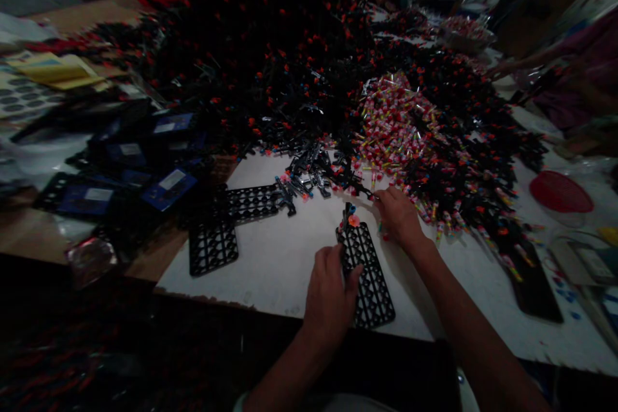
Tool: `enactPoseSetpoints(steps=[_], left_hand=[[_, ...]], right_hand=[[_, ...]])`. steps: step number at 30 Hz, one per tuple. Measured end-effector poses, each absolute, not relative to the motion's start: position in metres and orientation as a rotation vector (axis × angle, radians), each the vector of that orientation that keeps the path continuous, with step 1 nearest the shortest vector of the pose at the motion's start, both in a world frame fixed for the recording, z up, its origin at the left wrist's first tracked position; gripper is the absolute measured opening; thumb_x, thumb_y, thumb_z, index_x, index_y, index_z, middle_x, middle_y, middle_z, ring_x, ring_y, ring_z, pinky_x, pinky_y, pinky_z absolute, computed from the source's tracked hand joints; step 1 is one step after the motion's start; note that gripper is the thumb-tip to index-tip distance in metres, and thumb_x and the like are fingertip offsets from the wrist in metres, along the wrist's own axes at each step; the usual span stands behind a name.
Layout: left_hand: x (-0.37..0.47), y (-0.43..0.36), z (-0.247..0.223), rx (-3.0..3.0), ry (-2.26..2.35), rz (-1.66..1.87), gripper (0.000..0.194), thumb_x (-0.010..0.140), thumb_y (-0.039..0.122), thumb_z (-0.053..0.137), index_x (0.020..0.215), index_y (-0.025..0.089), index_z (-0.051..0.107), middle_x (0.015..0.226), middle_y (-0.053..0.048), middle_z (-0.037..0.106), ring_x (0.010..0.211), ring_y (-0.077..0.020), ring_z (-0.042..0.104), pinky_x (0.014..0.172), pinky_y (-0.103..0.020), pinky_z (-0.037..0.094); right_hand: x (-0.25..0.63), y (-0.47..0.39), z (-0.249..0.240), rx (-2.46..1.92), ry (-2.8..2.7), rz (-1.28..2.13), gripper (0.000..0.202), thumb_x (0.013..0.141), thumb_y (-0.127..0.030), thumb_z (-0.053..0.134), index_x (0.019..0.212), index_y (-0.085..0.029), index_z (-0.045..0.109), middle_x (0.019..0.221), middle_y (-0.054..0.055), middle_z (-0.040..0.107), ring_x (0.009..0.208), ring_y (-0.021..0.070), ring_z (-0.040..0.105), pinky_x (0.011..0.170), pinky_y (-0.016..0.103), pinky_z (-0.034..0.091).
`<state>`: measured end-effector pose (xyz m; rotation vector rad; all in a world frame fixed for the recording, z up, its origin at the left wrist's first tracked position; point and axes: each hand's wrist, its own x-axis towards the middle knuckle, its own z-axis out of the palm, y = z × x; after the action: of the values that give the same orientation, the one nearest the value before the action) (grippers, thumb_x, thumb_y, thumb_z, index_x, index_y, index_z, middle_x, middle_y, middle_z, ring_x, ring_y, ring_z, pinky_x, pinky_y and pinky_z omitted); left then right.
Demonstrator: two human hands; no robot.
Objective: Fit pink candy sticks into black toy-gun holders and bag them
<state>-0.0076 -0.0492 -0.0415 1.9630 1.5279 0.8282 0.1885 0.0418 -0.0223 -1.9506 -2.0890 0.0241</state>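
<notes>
On the white table, a black perforated tray [371, 273] lies near the front edge. My left hand [332, 290] is closed around its left side, thumb over the top face. A small dark piece with an orange and blue tip [351, 217] rests at the tray's upper end. Further right and up, my right hand [396, 214] is closed, its fingertips pinching the end of a small black toy gun [363, 188] at the edge of the pile. Two more black trays, one lower [213, 248] and one upper [253, 203], lie to the left.
A large pile of black toy guns [290, 96] with orange tips spans the back. Pink and yellow small tubes [398, 122] are heaped right of centre. Blue-labelled packs [168, 188] lie left, a red basket [561, 192] right. Other people [579, 71] are at the far side and right.
</notes>
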Motion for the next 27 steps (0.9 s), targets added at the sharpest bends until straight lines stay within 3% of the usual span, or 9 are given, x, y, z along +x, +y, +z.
enactPoseSetpoints(steps=[4,7,9,16,21,25,27], left_hand=[[-0.021,-0.007,-0.034,1.930,1.361,0.811,0.051,0.081,0.019,0.056,0.129,0.021,0.038,0.126,-0.012,0.045,0.114,-0.0248,0.048,0.096,-0.044,0.044],[-0.024,0.015,-0.036,2.035,1.205,0.649,0.058,0.069,0.018,0.069,0.122,0.021,0.046,0.123,-0.009,0.051,0.117,-0.0277,0.045,0.100,-0.047,0.039],[-0.023,0.020,-0.039,2.053,1.223,0.611,0.058,0.064,0.019,0.074,0.118,0.019,0.050,0.119,-0.008,0.055,0.113,-0.0278,0.046,0.098,-0.046,0.039],[-0.020,0.018,-0.049,2.090,1.241,0.696,0.050,0.067,0.015,0.068,0.114,0.020,0.054,0.114,-0.006,0.057,0.108,-0.0253,0.049,0.095,-0.043,0.040],[-0.020,0.024,-0.051,2.122,1.250,0.689,0.041,0.066,0.010,0.061,0.107,0.017,0.059,0.107,-0.008,0.061,0.102,-0.0257,0.053,0.092,-0.042,0.042],[-0.019,0.026,-0.049,2.096,1.255,0.645,0.052,0.062,0.017,0.072,0.111,0.018,0.058,0.114,-0.008,0.059,0.107,-0.0278,0.051,0.093,-0.043,0.041],[-0.018,0.027,-0.047,2.082,1.259,0.630,0.057,0.060,0.019,0.076,0.113,0.019,0.057,0.117,-0.008,0.058,0.109,-0.0286,0.050,0.094,-0.044,0.041]], right_hand=[[0.176,0.025,-0.013,-1.776,-1.706,0.415,0.015,0.088,-0.028,0.051,0.096,-0.017,0.057,0.088,0.007,0.062,0.079,0.0191,0.058,0.073,0.031,0.046],[0.152,0.008,-0.020,-1.596,-1.399,0.966,0.022,0.085,-0.038,0.052,0.095,-0.019,0.053,0.074,0.001,0.063,0.059,0.0146,0.058,0.056,0.026,0.047],[0.139,0.000,-0.030,-1.496,-1.279,1.132,0.025,0.083,-0.039,0.053,0.098,-0.019,0.052,0.074,0.001,0.065,0.057,0.0140,0.059,0.053,0.025,0.047],[0.119,-0.007,-0.044,-1.687,-1.536,0.647,0.020,0.085,-0.031,0.050,0.099,-0.019,0.057,0.093,0.009,0.066,0.085,0.0223,0.064,0.075,0.033,0.049],[0.100,-0.013,-0.041,-1.839,-1.653,0.468,0.015,0.089,-0.027,0.043,0.092,-0.019,0.056,0.086,0.009,0.063,0.078,0.0217,0.062,0.067,0.030,0.047],[0.132,-0.006,-0.025,-1.695,-1.655,0.694,0.010,0.085,-0.028,0.050,0.092,-0.021,0.053,0.081,0.002,0.063,0.071,0.0170,0.061,0.063,0.026,0.046],[0.163,0.009,-0.015,-1.823,-1.501,0.580,0.019,0.083,-0.036,0.054,0.092,-0.020,0.051,0.082,0.002,0.064,0.068,0.0169,0.060,0.062,0.027,0.045]])
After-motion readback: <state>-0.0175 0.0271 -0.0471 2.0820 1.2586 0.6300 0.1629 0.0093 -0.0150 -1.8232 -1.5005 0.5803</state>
